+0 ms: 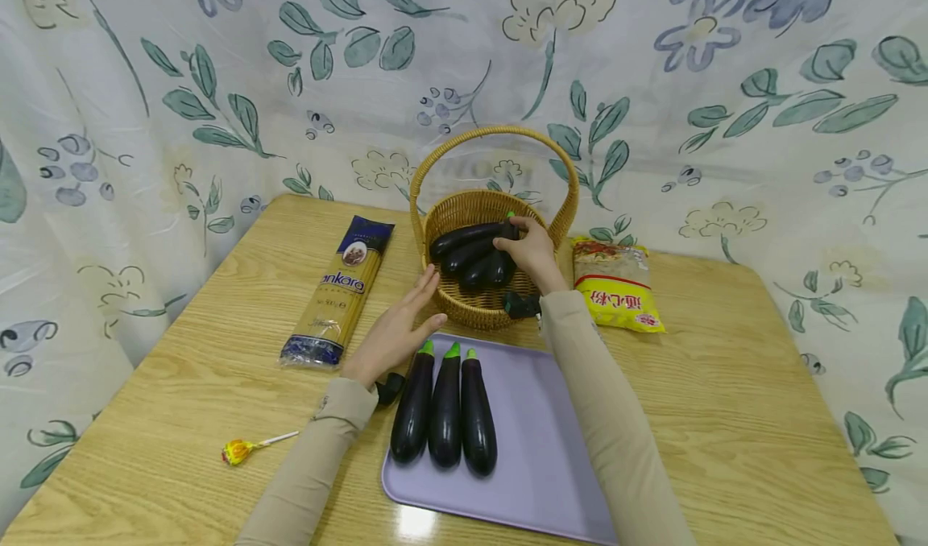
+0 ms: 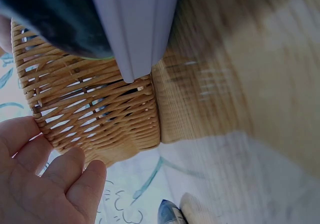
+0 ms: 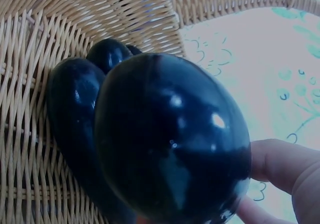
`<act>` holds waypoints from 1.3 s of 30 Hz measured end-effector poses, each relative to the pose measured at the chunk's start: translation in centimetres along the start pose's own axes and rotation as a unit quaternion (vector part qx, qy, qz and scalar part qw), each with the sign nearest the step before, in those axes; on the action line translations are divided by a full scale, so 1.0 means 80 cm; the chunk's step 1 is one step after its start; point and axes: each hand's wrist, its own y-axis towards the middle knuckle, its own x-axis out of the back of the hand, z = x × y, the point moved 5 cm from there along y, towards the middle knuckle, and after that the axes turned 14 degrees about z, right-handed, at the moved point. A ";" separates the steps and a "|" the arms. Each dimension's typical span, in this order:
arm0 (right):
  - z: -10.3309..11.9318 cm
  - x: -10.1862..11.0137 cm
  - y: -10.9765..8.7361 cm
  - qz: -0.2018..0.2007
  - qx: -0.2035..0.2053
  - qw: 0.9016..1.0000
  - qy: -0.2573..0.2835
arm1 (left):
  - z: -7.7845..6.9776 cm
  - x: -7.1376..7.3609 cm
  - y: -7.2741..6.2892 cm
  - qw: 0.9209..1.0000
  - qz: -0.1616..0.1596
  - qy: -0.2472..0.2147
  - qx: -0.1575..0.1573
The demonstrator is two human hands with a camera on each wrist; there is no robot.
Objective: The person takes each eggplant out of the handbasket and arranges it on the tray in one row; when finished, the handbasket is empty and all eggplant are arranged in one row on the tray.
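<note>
A wicker basket [image 1: 474, 314] with a tall handle holds several dark purple eggplants [image 1: 457, 236]. My right hand [image 1: 535, 254] reaches into it and pinches one eggplant [image 3: 170, 134] near its green stem end. In the right wrist view, the rounded end of that eggplant covers much of the others behind it. My left hand [image 1: 397, 326] is at the basket's left side, fingers extended, with the fingertips [image 2: 25, 129] touching the wicker rim. Three eggplants [image 1: 445, 417] lie side by side on a lilac tray [image 1: 536, 449], stems toward the basket.
Left of the basket lies a pack of spaghetti [image 1: 339, 288]. A yellow bag of dry pasta [image 1: 616, 284] is at the right. A wrapped lollipop [image 1: 238, 451] sits at the front left of the wooden table [image 1: 754, 401]. A flowered cloth [image 1: 652, 127] hangs behind.
</note>
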 end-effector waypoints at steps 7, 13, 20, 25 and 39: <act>-0.003 0.002 -0.004 -0.003 -0.004 1.000 0.011 | -0.001 0.000 -0.001 1.000 0.003 -0.003 -0.001; -0.003 0.001 -0.008 0.002 -0.006 1.000 0.018 | -0.002 0.000 -0.002 1.000 0.001 -0.002 -0.004; -0.001 0.000 -0.016 0.003 0.010 1.000 0.027 | -0.002 0.001 -0.002 1.000 -0.003 -0.001 -0.006; -0.003 -0.001 -0.023 0.006 0.016 0.999 0.051 | 0.000 0.001 -0.002 1.000 -0.001 0.001 -0.005; -0.009 -0.003 -0.040 0.013 0.018 0.995 0.097 | -0.001 -0.001 -0.001 1.000 -0.003 -0.001 -0.009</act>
